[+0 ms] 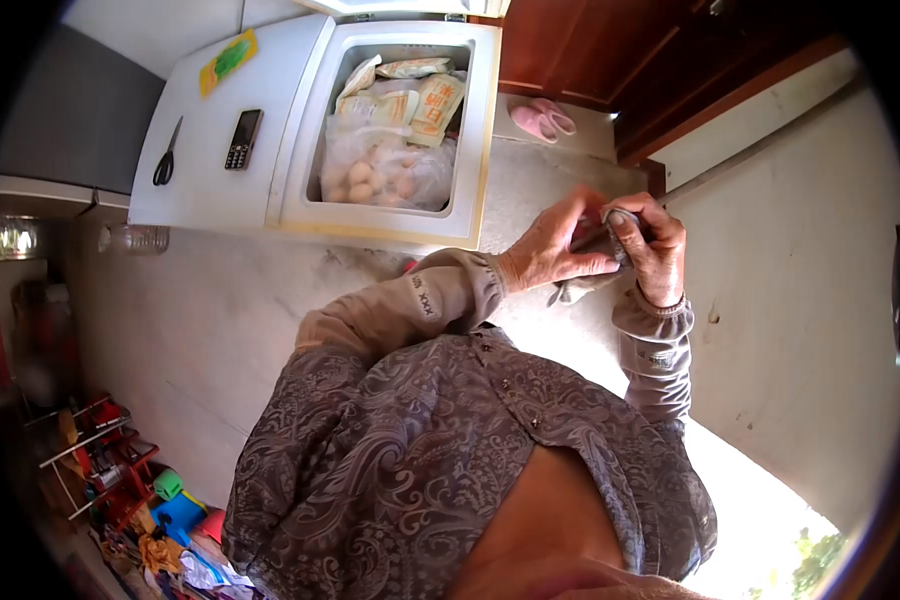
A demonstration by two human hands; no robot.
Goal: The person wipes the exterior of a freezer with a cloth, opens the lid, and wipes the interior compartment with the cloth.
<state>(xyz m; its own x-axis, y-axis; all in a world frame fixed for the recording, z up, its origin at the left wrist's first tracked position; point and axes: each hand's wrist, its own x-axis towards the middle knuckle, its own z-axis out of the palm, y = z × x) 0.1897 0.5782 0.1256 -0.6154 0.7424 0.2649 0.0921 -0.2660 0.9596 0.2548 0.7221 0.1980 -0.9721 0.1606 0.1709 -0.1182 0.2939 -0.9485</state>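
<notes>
My two hands are close together in front of my chest, to the right of the open freezer (486,120). A crumpled grey-brown cloth (578,287) is bunched between them, with a loose end hanging below my left hand (555,245). The left thumb presses along the cloth, while the left fingertips are partly blurred and hidden. My right hand (655,245) pinches another part of the cloth between thumb and curled fingers. Inside the freezer are several printed packets (436,108) and a clear plastic bag of round, pale brown items (362,180).
On the white top left of the opening lie black scissors (167,158), a keypad phone (242,140) and a yellow-green packet (228,62). Pink slippers (542,120) sit by the brown door (590,50). A cluttered rack (95,455) stands at lower left, a pale wall (790,280) at right.
</notes>
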